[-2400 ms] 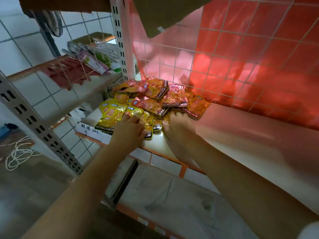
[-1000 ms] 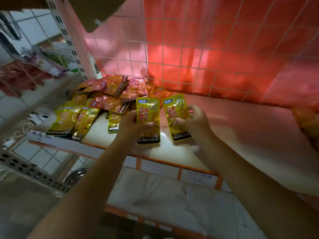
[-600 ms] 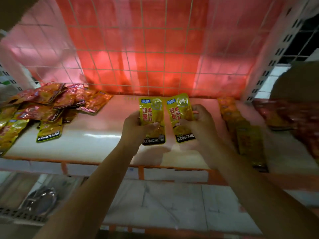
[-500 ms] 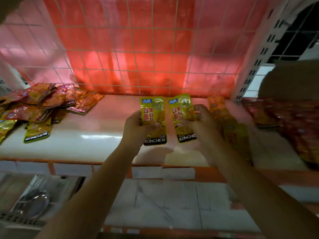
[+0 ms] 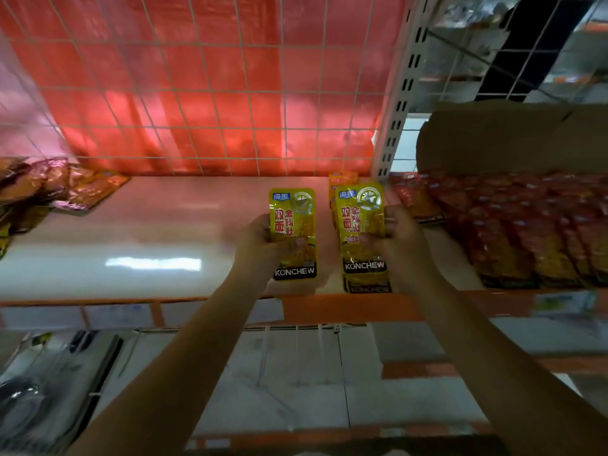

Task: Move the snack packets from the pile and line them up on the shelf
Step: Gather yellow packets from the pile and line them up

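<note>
My left hand grips a yellow snack packet marked KONCHEW, held flat just above the white shelf. My right hand grips a second yellow packet, held over a row of yellow packets lying on the shelf, whose lowest label shows beneath it. The pile of orange and yellow packets lies at the shelf's far left.
Rows of red packets fill the shelf section on the right, past a white slotted upright. A wire grid with red sheeting backs the shelf. An orange front rail edges it. A lower shelf lies below.
Both hands took a yellow packet each from the pile and carried them rightward along the shelf. The right packet is now over the row of yellow packets.
</note>
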{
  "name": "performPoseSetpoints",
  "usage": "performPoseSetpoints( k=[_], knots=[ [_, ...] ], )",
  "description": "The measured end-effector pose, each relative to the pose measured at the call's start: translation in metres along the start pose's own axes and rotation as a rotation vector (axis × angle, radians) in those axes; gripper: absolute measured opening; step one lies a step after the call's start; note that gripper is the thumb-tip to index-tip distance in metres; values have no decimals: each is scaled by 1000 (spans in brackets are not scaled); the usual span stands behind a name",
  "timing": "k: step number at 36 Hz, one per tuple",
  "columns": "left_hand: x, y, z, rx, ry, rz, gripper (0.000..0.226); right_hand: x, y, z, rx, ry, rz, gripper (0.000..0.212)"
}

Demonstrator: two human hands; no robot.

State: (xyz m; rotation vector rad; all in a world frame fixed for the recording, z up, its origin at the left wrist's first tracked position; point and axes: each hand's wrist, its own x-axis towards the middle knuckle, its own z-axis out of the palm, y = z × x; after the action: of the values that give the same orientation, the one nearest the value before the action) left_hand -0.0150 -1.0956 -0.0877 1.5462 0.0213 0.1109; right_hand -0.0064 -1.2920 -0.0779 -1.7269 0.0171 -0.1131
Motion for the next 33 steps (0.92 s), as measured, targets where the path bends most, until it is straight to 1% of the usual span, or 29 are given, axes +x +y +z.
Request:
performPoseSetpoints(
  k=[5, 9, 14, 17, 20, 23, 26, 28, 33],
  knots=[
    [-1, -1, 5, 8, 1, -8, 34, -4, 8, -5, -95, -17, -37, 40],
    [-2, -1, 6, 21, 8, -17, 33, -12, 12, -11, -236, -18, -116, 42],
    [-3, -2, 8, 19, 23, -30, 33, -22, 15, -15, -371, 2, -215, 65],
    [-4, -2, 10, 18, 34, -34, 33, -24, 21, -16, -450, 40, -233, 71],
    [-4, -1, 12, 24, 37, -42, 33, -24, 21, -16, -480, 29, -208, 70],
    [-2, -2, 13, 37, 48, -53, 33, -24, 20, -13, -482, 0, -177, 62],
    [-1, -4, 14, 64, 80, -81, 32, -26, 20, -9, -529, -4, -152, 61],
    [0, -3, 14, 76, 98, -107, 31, -28, 19, -9, -596, 2, -142, 60],
    [7, -5, 12, 112, 94, -206, 31, -35, 12, -12, -858, 9, -103, 59]
  ],
)
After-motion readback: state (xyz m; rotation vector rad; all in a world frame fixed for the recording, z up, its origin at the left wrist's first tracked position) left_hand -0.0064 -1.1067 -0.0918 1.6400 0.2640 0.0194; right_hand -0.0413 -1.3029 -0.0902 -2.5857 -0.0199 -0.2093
